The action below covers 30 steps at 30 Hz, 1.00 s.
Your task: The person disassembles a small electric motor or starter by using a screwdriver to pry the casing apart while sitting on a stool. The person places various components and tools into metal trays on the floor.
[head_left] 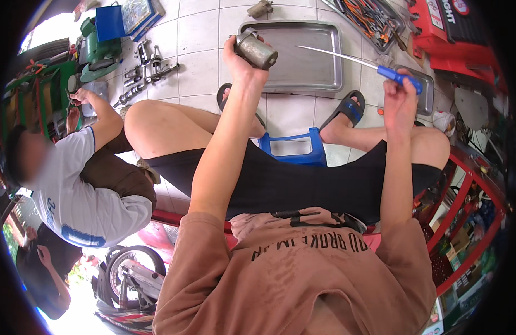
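Observation:
My left hand [244, 70] is closed around a grey, worn metal cylinder that looks like a small starter motor [259, 51], held above the left part of a metal tray [314, 81]. In my right hand [400, 103] is a long screwdriver [397, 78], gripped by its blue handle. Its thin shaft points left over the tray, and the tip is apart from the motor. My left fingers are partly hidden behind the motor.
Beyond the tray lies another small metal part [260, 8]. A tool tray [369, 25] and red cases [456, 44] stand at far right. Sockets and ratchets [149, 70] lie on the left floor. A co-worker [96, 173] sits at left; a blue stool [291, 148] stands between my legs.

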Each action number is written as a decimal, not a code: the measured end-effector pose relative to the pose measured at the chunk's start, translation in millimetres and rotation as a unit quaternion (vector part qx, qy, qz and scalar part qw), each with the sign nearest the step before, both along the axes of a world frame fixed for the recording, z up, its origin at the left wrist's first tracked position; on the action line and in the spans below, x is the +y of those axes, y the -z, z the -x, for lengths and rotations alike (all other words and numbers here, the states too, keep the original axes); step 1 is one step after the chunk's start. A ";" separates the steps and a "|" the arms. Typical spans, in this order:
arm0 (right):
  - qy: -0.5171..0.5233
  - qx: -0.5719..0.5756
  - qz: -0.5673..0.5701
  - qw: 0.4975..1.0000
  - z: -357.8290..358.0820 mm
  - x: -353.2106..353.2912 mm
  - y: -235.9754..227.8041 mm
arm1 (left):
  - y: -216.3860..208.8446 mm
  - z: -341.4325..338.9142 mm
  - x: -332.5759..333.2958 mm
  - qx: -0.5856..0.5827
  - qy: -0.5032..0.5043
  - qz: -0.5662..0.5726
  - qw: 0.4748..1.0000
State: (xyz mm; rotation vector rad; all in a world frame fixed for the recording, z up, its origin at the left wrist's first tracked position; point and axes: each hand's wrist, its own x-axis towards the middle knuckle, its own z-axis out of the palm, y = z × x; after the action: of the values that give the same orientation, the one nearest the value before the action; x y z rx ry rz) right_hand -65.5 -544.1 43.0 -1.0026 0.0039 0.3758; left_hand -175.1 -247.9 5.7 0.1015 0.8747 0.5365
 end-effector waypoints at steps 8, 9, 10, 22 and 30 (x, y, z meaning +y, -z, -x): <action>-0.156 -0.254 0.173 0.939 -29.3 49.2 -31.8 | -2.8 6.7 -20.6 -0.001 0.135 -0.056 0.989; -0.210 -0.246 0.202 0.924 -27.2 54.8 -24.6 | -3.4 7.1 -22.3 0.001 0.147 -0.062 0.987; -0.218 -0.252 0.231 0.914 -29.5 58.3 -13.5 | -2.8 4.4 -24.9 0.000 0.160 -0.066 0.985; -0.114 -0.395 0.408 0.815 -26.6 64.0 -10.1 | -0.9 14.2 -8.7 -0.005 0.084 -0.038 0.996; -0.179 -0.264 0.315 0.894 -12.0 86.7 10.3 | -17.5 6.1 -28.8 -0.009 0.138 -0.079 0.987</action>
State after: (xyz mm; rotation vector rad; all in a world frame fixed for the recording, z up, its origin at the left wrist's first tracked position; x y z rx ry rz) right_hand -53.5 -457.4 32.7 -1.7367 -0.5924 0.4373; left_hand -181.2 -276.7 23.2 0.3564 0.7832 0.3448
